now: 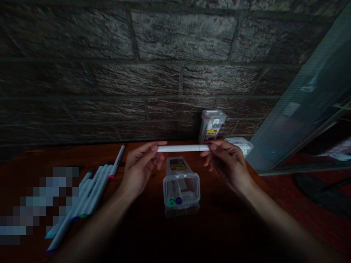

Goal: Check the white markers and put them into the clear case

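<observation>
A white marker is stretched level between my two hands, above the table. My left hand pinches its left end between thumb and fingers. At the other end, beyond a thin seam, my right hand grips it the same way. Below the marker a clear plastic case lies on its side, its open end toward me. Inside it are two markers, one with a green end and one with a purple end.
Several white markers lie in a row at the left of the brown table; one with a pink end sits apart. A filled clear case stands against the brick wall, and another clear plastic piece is beside it.
</observation>
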Demonstrator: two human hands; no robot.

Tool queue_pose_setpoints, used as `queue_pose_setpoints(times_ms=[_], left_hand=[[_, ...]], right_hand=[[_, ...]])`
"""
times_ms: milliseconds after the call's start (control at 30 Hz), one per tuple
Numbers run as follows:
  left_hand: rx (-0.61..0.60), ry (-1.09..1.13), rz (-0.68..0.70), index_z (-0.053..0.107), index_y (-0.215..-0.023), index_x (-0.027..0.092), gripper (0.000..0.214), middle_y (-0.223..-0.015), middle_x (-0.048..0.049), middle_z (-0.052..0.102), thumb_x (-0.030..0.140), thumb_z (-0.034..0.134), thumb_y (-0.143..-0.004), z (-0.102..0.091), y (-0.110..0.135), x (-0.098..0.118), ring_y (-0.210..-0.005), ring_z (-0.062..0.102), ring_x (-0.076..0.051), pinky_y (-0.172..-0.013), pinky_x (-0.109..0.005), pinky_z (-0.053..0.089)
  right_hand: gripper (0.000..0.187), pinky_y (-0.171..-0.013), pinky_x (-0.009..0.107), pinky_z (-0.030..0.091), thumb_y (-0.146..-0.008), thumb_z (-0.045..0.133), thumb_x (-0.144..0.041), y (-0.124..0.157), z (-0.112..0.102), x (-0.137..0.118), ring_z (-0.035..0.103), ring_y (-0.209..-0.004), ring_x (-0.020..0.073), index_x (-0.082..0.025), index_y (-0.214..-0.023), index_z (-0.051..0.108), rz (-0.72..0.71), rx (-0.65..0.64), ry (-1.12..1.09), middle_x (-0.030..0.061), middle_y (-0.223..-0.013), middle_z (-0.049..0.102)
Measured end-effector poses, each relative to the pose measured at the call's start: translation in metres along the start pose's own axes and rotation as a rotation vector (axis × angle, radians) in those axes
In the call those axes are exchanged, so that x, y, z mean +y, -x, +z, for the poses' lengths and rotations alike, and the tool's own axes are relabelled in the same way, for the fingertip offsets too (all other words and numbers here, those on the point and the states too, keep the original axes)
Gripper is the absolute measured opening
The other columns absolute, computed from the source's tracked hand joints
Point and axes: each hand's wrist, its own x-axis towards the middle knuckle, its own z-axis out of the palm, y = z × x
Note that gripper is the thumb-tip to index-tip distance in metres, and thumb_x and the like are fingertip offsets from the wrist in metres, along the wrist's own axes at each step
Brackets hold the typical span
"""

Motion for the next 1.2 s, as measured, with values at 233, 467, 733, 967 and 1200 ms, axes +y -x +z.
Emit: queue_pose_setpoints(times_ms=[233, 467, 733, 967, 1200], left_hand=[[-0.022, 0.049, -0.01, 0.082, -0.107, 0.015, 0.024, -0.07, -0.0061, 0.071, 0.029, 0.07, -0.093, -0.001, 0.0, 0.0, -0.057, 0.057, -0.011, -0.052, -0.022, 0.044], [-0.036, 0.067, -0.014, 0.082, -0.109, 0.014, 0.025, -0.07, -0.0068, 0.071, 0.029, 0.068, -0.093, -0.001, 0.0, 0.001, -0.057, 0.058, -0.011, -0.052, -0.023, 0.044], [-0.042, 0.052, -0.021, 0.081, -0.107, 0.015, 0.025, -0.067, -0.0052, 0.07, 0.031, 0.07, -0.092, 0.001, 0.001, 0.004, -0.054, 0.058, -0.011, -0.05, -0.023, 0.044], [-0.005, -0.087, 0.044, 0.08, -0.103, 0.019, 0.019, -0.063, -0.0015, 0.067, 0.032, 0.069, -0.094, 0.002, 0.001, 0.001, -0.051, 0.055, -0.01, -0.047, -0.021, 0.043], [-0.014, -0.326, 0.112, 0.081, -0.101, 0.02, 0.017, -0.062, 0.0006, 0.066, 0.032, 0.073, -0.092, 0.003, 0.003, -0.002, -0.048, 0.054, -0.009, -0.046, -0.021, 0.04]], right_hand=[[0.013, -0.045, 0.019, 0.056, -0.086, 0.082, -0.031, -0.001, 0.0, -0.002, 0.071, -0.054, 0.0136, -0.019, -0.09, 0.081, 0.033, 0.012, -0.032, 0.0062, -0.079, 0.082], [0.016, -0.043, 0.019, 0.055, -0.085, 0.082, -0.033, -0.002, 0.0, -0.002, 0.072, -0.053, 0.0139, -0.018, -0.088, 0.08, 0.057, 0.018, -0.047, 0.0069, -0.078, 0.082], [0.019, -0.044, 0.02, 0.056, -0.084, 0.082, -0.035, -0.002, 0.0, -0.003, 0.073, -0.056, 0.0149, -0.018, -0.079, 0.076, 0.075, 0.033, -0.043, 0.0077, -0.079, 0.082], [0.016, -0.048, 0.019, 0.056, -0.083, 0.086, -0.033, -0.001, 0.001, 0.001, 0.072, -0.058, 0.0127, -0.019, -0.085, 0.077, 0.035, 0.011, 0.035, 0.0057, -0.082, 0.082], [0.018, -0.045, 0.021, 0.055, -0.079, 0.089, -0.029, -0.002, -0.002, 0.008, 0.07, -0.055, 0.0136, -0.019, -0.084, 0.074, -0.018, 0.019, 0.11, 0.0028, -0.071, 0.078]])
